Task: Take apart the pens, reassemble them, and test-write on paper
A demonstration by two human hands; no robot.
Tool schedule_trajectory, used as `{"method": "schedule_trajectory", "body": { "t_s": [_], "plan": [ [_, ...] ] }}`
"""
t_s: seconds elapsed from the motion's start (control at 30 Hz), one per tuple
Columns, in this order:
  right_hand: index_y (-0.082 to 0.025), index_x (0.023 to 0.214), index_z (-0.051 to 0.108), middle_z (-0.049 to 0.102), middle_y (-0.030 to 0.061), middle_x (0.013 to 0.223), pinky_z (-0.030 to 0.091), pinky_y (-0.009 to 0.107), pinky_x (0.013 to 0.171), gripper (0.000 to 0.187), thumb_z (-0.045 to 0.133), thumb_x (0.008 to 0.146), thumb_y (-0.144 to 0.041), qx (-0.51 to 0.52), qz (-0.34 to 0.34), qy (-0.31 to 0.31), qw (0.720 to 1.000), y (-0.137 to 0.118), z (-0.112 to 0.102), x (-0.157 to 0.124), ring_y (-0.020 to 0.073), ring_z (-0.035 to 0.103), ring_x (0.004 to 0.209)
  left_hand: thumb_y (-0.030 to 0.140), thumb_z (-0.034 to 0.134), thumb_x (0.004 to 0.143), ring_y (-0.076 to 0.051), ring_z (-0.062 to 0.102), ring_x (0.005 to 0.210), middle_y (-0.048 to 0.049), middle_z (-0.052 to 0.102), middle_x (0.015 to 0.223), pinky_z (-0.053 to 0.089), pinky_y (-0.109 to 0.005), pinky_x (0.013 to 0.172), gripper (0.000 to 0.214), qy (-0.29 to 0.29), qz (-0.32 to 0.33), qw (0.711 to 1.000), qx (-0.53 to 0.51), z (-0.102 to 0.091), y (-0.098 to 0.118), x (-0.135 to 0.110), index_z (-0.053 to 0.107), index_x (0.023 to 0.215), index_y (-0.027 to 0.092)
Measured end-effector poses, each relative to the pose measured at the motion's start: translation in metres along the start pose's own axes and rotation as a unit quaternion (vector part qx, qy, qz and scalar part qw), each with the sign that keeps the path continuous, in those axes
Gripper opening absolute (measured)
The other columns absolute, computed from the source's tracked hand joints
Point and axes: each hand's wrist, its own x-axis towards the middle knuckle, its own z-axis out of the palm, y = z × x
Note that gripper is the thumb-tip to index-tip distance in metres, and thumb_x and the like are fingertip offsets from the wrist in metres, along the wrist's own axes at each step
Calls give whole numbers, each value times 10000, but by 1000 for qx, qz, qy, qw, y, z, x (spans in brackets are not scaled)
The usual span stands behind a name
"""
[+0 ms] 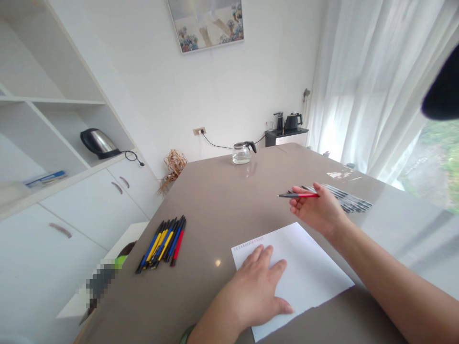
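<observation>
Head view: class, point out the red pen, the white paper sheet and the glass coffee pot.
red pen with black tip [303,195], head view, middle of its red barrel.
white sheet of paper [315,267], head view, bare middle area.
clear glass coffee pot with black handle [241,154], head view, its glass belly.

A grey-brown table [222,200] with a smooth, faintly glossy top is seen, and a spot of light is reflected in it near the middle. With the near edge taken as 6 o'clock, a sheet of white paper [311,282] is laid flat at about 5 o'clock, turned slightly askew; a line of small print is carried along its far edge. At 8 o'clock a bundle of pens [163,241], blue, yellow, black and one red, is laid side by side. A row of dark pens [349,200] is spread at 2 o'clock, and white scraps [339,174] are scattered just beyond it. A glass coffee pot [243,153] is stood upright at 12 o'clock.
</observation>
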Motion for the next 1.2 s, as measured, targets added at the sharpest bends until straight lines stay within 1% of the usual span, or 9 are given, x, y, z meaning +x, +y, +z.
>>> {"method": "schedule_trajectory", "body": {
  "t_s": [0.1, 0.17, 0.27, 0.33, 0.4, 0.53, 0.7, 0.97, 1.2],
  "plan": [
    [-147, 778, 570, 503, 23, 526, 341, 234, 382, 460, 354, 743, -552, -85, 93, -67, 990, 22, 7, -6, 98, 416, 415, 604, 445, 668, -276, 11, 1260, -82, 120, 1396, 145, -425, 1005, 716, 2, 3, 1000, -2, 1, -1, 0, 286, 1274, 257],
    [-140, 782, 572, 543, 36, 597, 363, 231, 434, 383, 475, 708, -504, -148, 110, -99, 978, 38, 12, -10, 97, 451, 471, 597, 455, 665, -281, 20, 1260, -82, 126, 1395, 147, -429, 1004, 713, 2, 5, 1000, -1, 1, -3, 0, 293, 1270, 258],
    [-162, 652, 519, 502, -17, 568, 367, 222, 501, 234, 660, 591, -338, -229, -3, -67, 971, 59, 14, -14, 83, 444, 511, 575, 484, 659, -285, 47, 1259, -83, 128, 1393, 162, -425, 999, 698, 9, 8, 1000, 2, 1, -3, -1, 306, 1261, 267],
    [-171, 583, 463, 440, -50, 508, 333, 211, 472, 257, 688, 540, -288, -283, -93, -19, 954, 68, 13, -14, 72, 400, 476, 570, 491, 656, -286, 59, 1258, -88, 112, 1395, 172, -420, 995, 696, 14, 7, 1000, 1, 2, -3, -1, 313, 1256, 266],
    [-180, 601, 469, 424, -58, 492, 307, 210, 440, 218, 655, 557, -284, -335, -132, 6, 933, 73, 11, -13, 71, 374, 449, 571, 488, 658, -287, 61, 1258, -92, 102, 1395, 173, -419, 993, 694, 16, 7, 1000, 0, 2, -3, -1, 315, 1254, 258],
    [-187, 693, 550, 484, -37, 515, 318, 218, 437, 102, 534, 629, -265, -441, -131, -18, 888, 74, 8, -13, 91, 406, 453, 571, 493, 654, -293, 71, 1255, -93, 112, 1392, 170, -419, 992, 700, 19, 10, 1000, -1, 2, -3, -1, 314, 1253, 255],
    [-162, 655, 585, 562, 6, 599, 378, 232, 539, 130, 479, 651, -237, -528, -139, -81, 834, 72, 7, -13, 131, 498, 593, 565, 507, 646, -295, 77, 1254, -89, 123, 1389, 168, -418, 991, 695, 19, 9, 1000, -1, 2, -3, -1, 324, 1243, 260],
    [-166, 587, 537, 513, -19, 548, 342, 217, 496, 132, 417, 636, -191, -577, -160, -52, 799, 77, 6, -19, 113, 443, 548, 555, 507, 652, -290, 74, 1255, -87, 141, 1384, 171, -415, 991, 670, 20, 14, 1000, -1, 1, -3, -1, 346, 1226, 249],
    [-170, 574, 519, 515, -19, 552, 340, 223, 510, 123, 406, 622, -179, -576, -166, -56, 799, 80, 7, -20, 118, 445, 552, 555, 508, 651, -295, 69, 1256, -95, 130, 1383, 182, -423, 987, 662, 15, 5, 1000, -3, 1, -3, -1, 347, 1220, 259]
  ]
}}
